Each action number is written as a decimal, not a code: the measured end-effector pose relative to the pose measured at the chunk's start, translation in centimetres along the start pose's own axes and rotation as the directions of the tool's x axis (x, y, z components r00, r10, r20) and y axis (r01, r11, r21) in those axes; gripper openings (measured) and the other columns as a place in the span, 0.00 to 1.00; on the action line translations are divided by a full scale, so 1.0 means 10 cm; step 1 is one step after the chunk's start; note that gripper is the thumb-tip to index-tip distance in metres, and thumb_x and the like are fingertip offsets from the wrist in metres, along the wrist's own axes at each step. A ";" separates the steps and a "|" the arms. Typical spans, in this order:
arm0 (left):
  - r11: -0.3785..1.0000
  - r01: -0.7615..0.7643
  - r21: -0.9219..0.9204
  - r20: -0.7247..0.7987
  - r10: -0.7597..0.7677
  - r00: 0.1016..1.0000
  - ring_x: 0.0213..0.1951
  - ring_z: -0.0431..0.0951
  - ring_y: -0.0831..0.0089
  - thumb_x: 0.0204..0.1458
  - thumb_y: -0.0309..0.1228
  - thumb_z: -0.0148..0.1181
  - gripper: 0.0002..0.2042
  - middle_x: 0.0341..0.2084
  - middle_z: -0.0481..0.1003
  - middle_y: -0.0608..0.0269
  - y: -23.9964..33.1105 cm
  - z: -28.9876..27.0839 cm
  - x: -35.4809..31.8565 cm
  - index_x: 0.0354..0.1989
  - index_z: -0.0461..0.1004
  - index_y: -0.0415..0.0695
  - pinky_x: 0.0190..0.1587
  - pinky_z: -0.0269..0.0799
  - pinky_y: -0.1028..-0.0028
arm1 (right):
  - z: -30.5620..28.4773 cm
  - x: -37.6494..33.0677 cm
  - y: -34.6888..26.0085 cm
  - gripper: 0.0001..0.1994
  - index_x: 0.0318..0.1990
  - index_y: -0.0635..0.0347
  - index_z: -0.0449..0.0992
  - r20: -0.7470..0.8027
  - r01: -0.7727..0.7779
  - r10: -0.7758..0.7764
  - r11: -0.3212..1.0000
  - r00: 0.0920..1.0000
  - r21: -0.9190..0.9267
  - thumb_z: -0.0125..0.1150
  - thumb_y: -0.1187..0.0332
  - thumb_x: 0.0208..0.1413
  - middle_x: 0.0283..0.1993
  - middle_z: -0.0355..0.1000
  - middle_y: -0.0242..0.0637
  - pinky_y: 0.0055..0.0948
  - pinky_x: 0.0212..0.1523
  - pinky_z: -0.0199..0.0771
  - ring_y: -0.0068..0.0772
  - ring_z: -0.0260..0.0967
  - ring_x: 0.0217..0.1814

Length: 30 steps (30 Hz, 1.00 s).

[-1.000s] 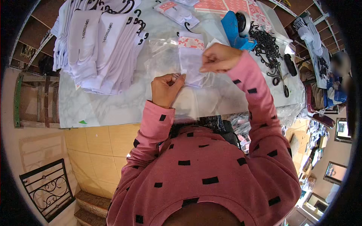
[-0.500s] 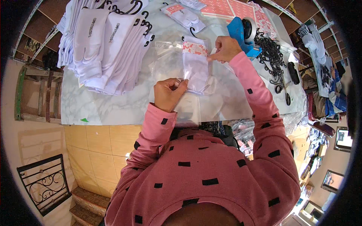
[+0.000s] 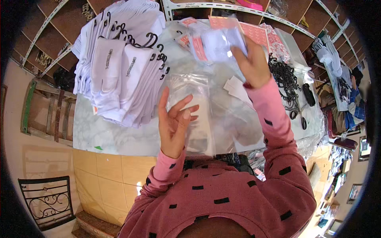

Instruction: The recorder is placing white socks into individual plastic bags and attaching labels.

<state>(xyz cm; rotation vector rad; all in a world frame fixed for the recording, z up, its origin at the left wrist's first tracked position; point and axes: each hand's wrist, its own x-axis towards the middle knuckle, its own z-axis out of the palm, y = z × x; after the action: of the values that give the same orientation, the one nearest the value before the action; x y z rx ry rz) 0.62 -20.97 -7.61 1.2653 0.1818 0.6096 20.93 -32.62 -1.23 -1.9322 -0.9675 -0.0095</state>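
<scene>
My right hand [image 3: 256,65] grips a pack of white socks [image 3: 224,45] in a clear plastic bag with a pinkish-red band. The pack is raised over the far middle of the table and smeared by motion. Nearer to me, my left hand [image 3: 174,125] holds nothing, its fingers spread over the left side of a stack of clear plastic bags [image 3: 200,115]. Beyond the bags, another sock pack [image 3: 183,41] lies partly behind the held one. White paper strips [image 3: 238,89] rest on the table left of my right wrist.
A tall pile of white socks [image 3: 111,75] with black hooks covers the table's left side. Loose black hooks [image 3: 283,75], a black cylinder-like object [image 3: 308,94] and scissors [image 3: 303,122] lie at right. Red-and-white patterned sheets [image 3: 256,33] sit at the back, before a shelf [image 3: 234,8].
My right hand has lifted the sock pack off the bags and carried it away and to the right. My left hand has let go and its fingers have spread. The blue tape dispenser is now out of sight.
</scene>
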 end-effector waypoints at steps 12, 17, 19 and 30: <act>0.987 0.163 0.008 0.075 -0.164 0.984 0.46 0.70 0.69 0.52 0.22 0.48 0.25 0.46 0.68 0.53 -0.20 -0.18 -0.15 0.59 0.49 0.41 0.48 0.63 0.73 | 0.77 1.89 1.90 0.37 0.48 0.72 0.63 -0.094 -0.586 0.630 0.643 0.771 -0.494 0.63 0.48 0.36 0.48 0.67 0.48 0.35 0.42 0.68 0.40 0.69 0.44; 0.963 0.269 -0.026 0.165 -0.261 0.951 0.45 0.69 0.71 0.52 0.22 0.48 0.21 0.44 0.69 0.56 -0.26 -0.15 -0.08 0.56 0.55 0.40 0.47 0.63 0.75 | 0.65 2.14 2.56 0.41 0.46 0.74 0.64 0.028 -0.652 0.738 0.613 0.675 -0.446 0.73 0.53 0.24 0.39 0.72 0.44 0.32 0.29 0.74 0.40 0.73 0.27; 0.951 0.299 -0.080 0.139 -0.287 0.948 0.44 0.69 0.72 0.52 0.21 0.47 0.21 0.45 0.68 0.56 -0.26 -0.17 -0.13 0.55 0.55 0.40 0.47 0.63 0.75 | 0.94 2.08 2.12 0.42 0.49 0.65 0.65 -0.124 -0.663 0.701 0.581 0.703 -0.473 0.72 0.50 0.24 0.54 0.63 0.43 0.35 0.53 0.63 0.37 0.61 0.56; 0.922 0.386 -0.037 0.393 -0.341 0.854 0.45 0.69 0.71 0.51 0.26 0.50 0.20 0.45 0.68 0.58 -0.04 -0.04 0.01 0.54 0.58 0.40 0.46 0.65 0.74 | 0.47 1.69 1.81 0.22 0.37 0.56 0.72 -0.236 -0.265 0.155 0.782 0.959 -0.564 0.69 0.59 0.31 0.39 0.71 0.37 0.30 0.40 0.68 0.32 0.69 0.41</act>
<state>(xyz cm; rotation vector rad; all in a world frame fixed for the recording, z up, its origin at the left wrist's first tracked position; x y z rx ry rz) 0.67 -20.64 -8.03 1.1725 0.0582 0.0382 42.22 -23.11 -10.84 -2.5581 -0.6598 -0.3944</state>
